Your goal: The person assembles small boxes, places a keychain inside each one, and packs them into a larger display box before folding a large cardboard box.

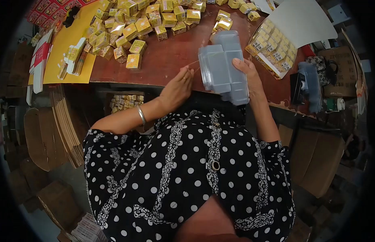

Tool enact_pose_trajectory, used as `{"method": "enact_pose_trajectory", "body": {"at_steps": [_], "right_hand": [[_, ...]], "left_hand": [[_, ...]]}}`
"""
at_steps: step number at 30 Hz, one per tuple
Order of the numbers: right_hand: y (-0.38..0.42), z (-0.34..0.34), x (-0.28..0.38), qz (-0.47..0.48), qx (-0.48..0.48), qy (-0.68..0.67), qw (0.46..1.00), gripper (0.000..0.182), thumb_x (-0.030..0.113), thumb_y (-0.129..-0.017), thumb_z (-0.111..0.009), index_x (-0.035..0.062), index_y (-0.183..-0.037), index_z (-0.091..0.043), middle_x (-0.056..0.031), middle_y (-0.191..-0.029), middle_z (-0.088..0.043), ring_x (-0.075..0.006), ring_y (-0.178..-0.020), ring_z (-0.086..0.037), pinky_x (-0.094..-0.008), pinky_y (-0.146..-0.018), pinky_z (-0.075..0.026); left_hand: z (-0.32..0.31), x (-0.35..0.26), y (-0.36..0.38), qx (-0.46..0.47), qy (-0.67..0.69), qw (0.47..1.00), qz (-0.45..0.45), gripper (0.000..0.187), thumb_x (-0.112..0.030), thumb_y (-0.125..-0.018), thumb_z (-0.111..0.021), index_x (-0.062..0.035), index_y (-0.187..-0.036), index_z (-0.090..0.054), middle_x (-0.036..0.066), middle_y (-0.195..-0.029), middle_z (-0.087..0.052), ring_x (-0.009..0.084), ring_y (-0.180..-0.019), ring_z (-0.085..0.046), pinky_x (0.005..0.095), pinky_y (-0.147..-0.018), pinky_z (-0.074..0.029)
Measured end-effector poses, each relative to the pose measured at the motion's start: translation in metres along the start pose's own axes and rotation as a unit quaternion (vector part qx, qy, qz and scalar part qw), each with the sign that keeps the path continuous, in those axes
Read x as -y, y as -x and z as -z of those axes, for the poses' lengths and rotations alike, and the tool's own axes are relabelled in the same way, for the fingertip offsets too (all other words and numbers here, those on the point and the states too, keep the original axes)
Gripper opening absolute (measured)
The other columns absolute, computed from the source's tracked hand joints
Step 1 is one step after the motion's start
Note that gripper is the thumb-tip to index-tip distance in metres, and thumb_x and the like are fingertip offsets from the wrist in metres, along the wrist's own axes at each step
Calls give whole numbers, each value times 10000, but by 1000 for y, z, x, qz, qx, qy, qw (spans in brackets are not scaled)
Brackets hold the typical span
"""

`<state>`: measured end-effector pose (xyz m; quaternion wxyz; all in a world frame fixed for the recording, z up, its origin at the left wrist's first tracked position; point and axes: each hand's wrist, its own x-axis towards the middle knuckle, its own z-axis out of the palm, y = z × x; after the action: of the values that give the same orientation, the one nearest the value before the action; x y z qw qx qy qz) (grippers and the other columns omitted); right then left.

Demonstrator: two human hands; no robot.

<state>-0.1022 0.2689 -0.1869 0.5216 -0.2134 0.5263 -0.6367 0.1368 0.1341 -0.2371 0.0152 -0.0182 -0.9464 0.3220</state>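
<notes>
A stack of clear, bluish plastic trays with box-shaped hollows [223, 66] is in the right hand [250, 76], raised over the near edge of a dark red tabletop [163, 71]. The right thumb presses flat on the stack's face near its right side; the other right fingers are mostly hidden behind the plastic, so how far they spread I cannot tell.

To the left of the stack, just apart from it, is the left hand [178, 89], its fingers bent and drawn close together. A thin, pale strand [194, 63] runs from the left fingertips to the left side of the stack; whether it loops around the plastic I cannot see. A silver-coloured metal bangle [140, 115] circles the left wrist, behind those fingers.

Beyond the left fingers and off to their left lies a loose heap of small, glossy yellow cardboard boxes [133, 61], and farther left a flat yellow sheet [84, 66]. To the right of the right fingers sits an open carton filled with rows of small yellow and white pieces [273, 45], its white lid [306, 22] folded back. Farther right stands another bluish plastic stack [310, 86].
</notes>
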Motion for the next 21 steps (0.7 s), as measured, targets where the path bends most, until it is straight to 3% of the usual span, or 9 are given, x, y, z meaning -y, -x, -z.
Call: {"method": "enact_pose_trajectory", "body": {"at_steps": [4, 6, 7, 9, 10, 12, 16, 18, 21], "right_hand": [[18, 6, 10, -13, 41, 83, 996, 567, 326, -881, -746, -85, -1245, -605, -118, -1073, -706, -141, -886, -697, -280, -792, -568], [22, 10, 18, -11, 52, 112, 992, 579, 318, -880, -745, -92, -1260, -595, -121, -1081, -705, -143, -895, -696, -279, -794, -565], [24, 13, 22, -8, 61, 140, 988, 592, 310, -878, -743, -99, -1276, -584, -123, -1090, -703, -144, -905, -695, -278, -796, -562], [14, 17, 30, -30, 92, 182, 979, 573, 285, -863, -756, -80, -1277, -603, -113, -1085, -706, -139, -908, -688, -278, -806, -555], [4, 18, 34, -40, 102, 204, 973, 555, 279, -860, -758, -69, -1269, -616, -108, -1081, -708, -137, -904, -686, -278, -807, -554], [-31, 29, 34, -38, 147, 252, 956, 544, 279, -852, -778, -57, -1256, -635, -99, -1068, -712, -140, -925, -678, -276, -830, -536], [-82, 22, 46, -43, 249, 357, 899, 517, 300, -841, -807, -40, -1210, -682, -74, -1070, -719, -134, -947, -661, -280, -853, -514], [-102, 22, 45, -52, 288, 386, 875, 508, 304, -841, -811, -36, -1200, -693, -67, -1068, -721, -130, -945, -657, -282, -853, -513], [-121, 16, 42, -87, 342, 426, 833, 515, 308, -841, -813, -20, -1222, -698, -50, -1021, -726, -113, -900, -653, -272, -820, -515]], "left_hand": [[18, 54, 25, -19, 107, 991, 80, 442, -185, -915, -531, 76, -1259, -624, 174, -1128, -631, 306, -1126, -558, 509, -1212, -260], [28, 88, 32, 27, 102, 987, 124, 253, -134, -859, -575, 44, -996, -690, 137, -972, -597, 282, -1027, -548, 488, -1135, -361], [29, 102, 37, 28, 101, 987, 123, 253, -134, -859, -575, 44, -996, -690, 137, -972, -597, 282, -1027, -548, 488, -1135, -361], [29, 125, 41, -58, 131, 974, 176, 107, -105, -805, -612, -13, -815, -666, 118, -899, -568, 292, -968, -552, 446, -983, -453], [26, 134, 40, -60, 130, 974, 176, 107, -105, -805, -612, -13, -815, -666, 118, -899, -568, 292, -968, -552, 446, -983, -453], [21, 149, 37, -143, 195, 946, 216, 86, -101, -819, -634, -33, -845, -679, 108, -902, -579, 301, -942, -564, 410, -831, -483], [-10, 125, 31, -145, 285, 922, 218, 76, -110, -839, -678, -54, -891, -678, 105, -894, -579, 314, -900, -581, 405, -779, -508], [-9, 97, 22, -163, 404, 875, 212, 122, -139, -861, -712, -62, -943, -663, 105, -918, -584, 316, -913, -607, 418, -749, -525], [-1, 73, 2, -196, 458, 832, 245, 226, -162, -845, -746, -70, -1031, -656, 103, -986, -603, 326, -931, -623, 415, -758, -534]]}}
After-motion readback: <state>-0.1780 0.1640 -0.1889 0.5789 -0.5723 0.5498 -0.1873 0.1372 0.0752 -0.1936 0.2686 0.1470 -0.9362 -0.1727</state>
